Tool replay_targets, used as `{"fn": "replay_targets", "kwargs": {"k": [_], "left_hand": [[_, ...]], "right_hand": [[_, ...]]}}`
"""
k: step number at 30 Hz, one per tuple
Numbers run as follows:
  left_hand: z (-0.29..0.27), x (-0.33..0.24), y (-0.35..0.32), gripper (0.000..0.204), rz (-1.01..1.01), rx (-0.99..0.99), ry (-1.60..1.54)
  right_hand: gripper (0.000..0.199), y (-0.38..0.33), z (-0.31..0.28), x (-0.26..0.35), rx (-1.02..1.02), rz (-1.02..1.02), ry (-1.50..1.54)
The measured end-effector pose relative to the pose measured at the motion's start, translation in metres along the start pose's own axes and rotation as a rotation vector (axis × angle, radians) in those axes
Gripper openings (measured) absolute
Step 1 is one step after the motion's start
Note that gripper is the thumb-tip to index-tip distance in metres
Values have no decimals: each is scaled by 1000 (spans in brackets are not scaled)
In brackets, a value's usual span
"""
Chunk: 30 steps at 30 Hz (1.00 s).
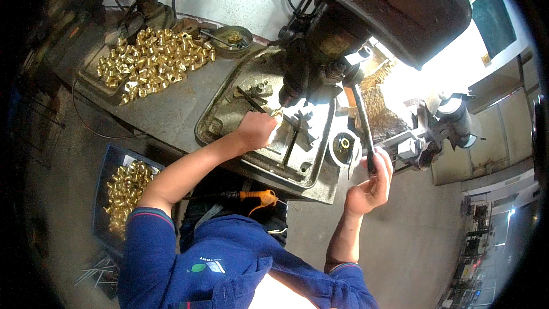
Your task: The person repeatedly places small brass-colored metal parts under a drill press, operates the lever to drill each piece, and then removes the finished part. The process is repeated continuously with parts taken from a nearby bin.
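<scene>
A grey metal table stretches across the view, and over its right part hangs the dark head of a drill press. Beneath the head sits the machine's slotted metal base, with a raised rim. Farther left on the table lies a heap of brass fittings; below the table's edge, a blue bin holds more of them. The drill's long lever slants down to the right hand, whose fingers curve around its dark end. The left hand, reaching over the base, is closed, its fingertips pinching a small brass piece just below the spindle; whether the two touch, I cannot tell. An orange air gun hangs in front of the table, and a round cup stands just beside the base.
</scene>
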<state>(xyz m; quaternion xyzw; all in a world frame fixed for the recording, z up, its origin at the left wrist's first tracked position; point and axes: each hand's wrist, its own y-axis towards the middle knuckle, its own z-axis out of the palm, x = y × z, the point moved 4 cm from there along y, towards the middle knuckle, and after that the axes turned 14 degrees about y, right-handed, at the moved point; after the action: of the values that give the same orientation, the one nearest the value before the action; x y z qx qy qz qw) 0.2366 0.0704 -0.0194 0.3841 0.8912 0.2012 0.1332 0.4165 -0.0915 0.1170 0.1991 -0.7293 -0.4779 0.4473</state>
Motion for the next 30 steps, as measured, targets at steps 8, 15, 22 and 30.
{"fn": "replay_targets", "kwargs": {"k": [8, 15, 22, 30], "left_hand": [[-5, -1, -1, 12, 44, -41, -10], [9, 5, -1, 14, 48, -139, -54], [6, 7, 11, 11, -16, 118, -18], [0, 6, 25, 11, -7, 268, 66]], "right_hand": [[58, 8, 5, 3, 48, -196, -272], [39, 38, 11, -14, -23, -453, -332], [35, 73, 10, -17, 4, -567, -309], [26, 134, 4, -30, -8, -572, -369]]}}
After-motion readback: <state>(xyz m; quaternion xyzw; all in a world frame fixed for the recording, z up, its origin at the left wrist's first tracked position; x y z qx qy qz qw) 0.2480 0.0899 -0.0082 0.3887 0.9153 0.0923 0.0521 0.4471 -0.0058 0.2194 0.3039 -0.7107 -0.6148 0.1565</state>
